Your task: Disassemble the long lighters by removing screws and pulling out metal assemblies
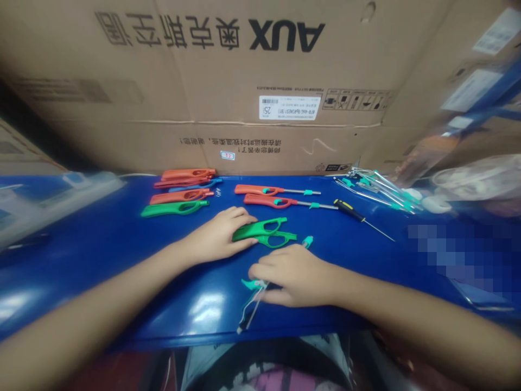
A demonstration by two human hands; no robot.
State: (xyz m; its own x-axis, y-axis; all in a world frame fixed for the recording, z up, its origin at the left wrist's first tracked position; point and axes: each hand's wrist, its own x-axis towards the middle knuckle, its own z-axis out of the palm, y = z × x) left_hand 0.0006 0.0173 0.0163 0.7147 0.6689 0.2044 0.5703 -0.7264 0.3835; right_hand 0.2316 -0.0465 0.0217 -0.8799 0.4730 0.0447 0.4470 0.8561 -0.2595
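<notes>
My left hand is closed around the rear end of a green lighter casing. Two handle loops show side by side, so it looks like two halves lying apart. Just below, my right hand pinches a lighter's inner rod assembly with a teal trigger, thin wires and a dark end pointing toward the table's front edge. A teal piece pokes out beyond the knuckles of this hand; my hand hides the middle. Behind lie two red lighters with metal rods and teal triggers.
Red, blue and green casings are stacked at the back left near tiny springs. A black-and-yellow screwdriver lies right of the lighters. Several rod assemblies are piled farther right. A large cardboard box walls off the blue table's back.
</notes>
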